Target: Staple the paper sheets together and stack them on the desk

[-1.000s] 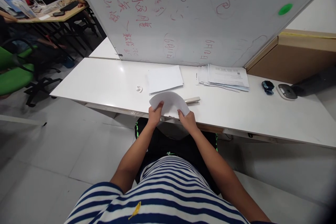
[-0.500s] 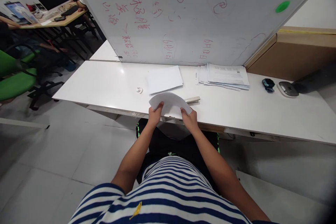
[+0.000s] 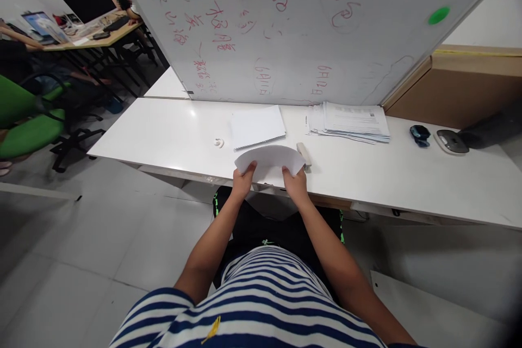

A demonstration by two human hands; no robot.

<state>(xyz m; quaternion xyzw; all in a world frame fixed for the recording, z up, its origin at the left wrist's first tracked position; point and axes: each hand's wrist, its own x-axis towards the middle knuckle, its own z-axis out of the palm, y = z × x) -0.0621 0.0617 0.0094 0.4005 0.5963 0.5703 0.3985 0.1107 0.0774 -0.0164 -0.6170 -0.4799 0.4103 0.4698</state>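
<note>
Between both hands, white paper (image 3: pixel 269 155) bows upward above the front edge of the desk. My left hand (image 3: pixel 243 180) pinches its left lower edge with the thumb on top. On the right edge my right hand (image 3: pixel 295 184) grips the same paper, thumb also on the near face. A pale stapler (image 3: pixel 304 155) lies on the desk just beyond my right hand, its near end close to the paper's corner. Behind the held paper lies a stack of blank white paper (image 3: pixel 258 126). Whether I hold one sheet or more, I cannot tell.
A pile of printed sheets (image 3: pixel 354 122) sits against the whiteboard (image 3: pixel 285 32). To the right are a dark watch-like object (image 3: pixel 420 135), a grey-and-white rounded device (image 3: pixel 452 141) and a cardboard box (image 3: pixel 468 87). A small white curved item (image 3: pixel 219 142) lies left on the white desk (image 3: pixel 163 125).
The stapler has swung from lying nearly sideways to pointing away from me. The paper's right side has shifted right and its curve is flatter. Both hands keep their hold.
</note>
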